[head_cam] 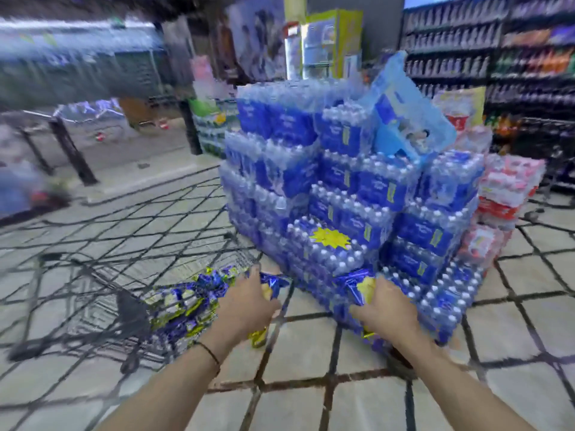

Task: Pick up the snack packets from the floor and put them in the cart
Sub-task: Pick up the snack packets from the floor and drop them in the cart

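Two snack packets (351, 287) gripped, left hand (249, 304), right hand (387, 311), lettering blurred

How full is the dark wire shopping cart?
Partly filled: blue-and-yellow snack packets lie piled inside the dark wire cart; blur hides how many.

Two arms in view, both bare from the bottom of the frame up to the hands. Left forearm (174, 387): slim, uncovered along its whole visible length. One item worn: a thin dark bracelet (209, 353) on the left wrist. It's a single narrow strand, cord or band, just behind the wrist joint and running on a slant across the top of the arm. Material too blurred to tell. Left hand (249, 303): bare, only the back shows. Right forearm (451, 377): uncovered too. Right hand (385, 309): bare, back and knuckles show. Fingertips on both hands are mostly hidden. Rest of the body is out of frame.
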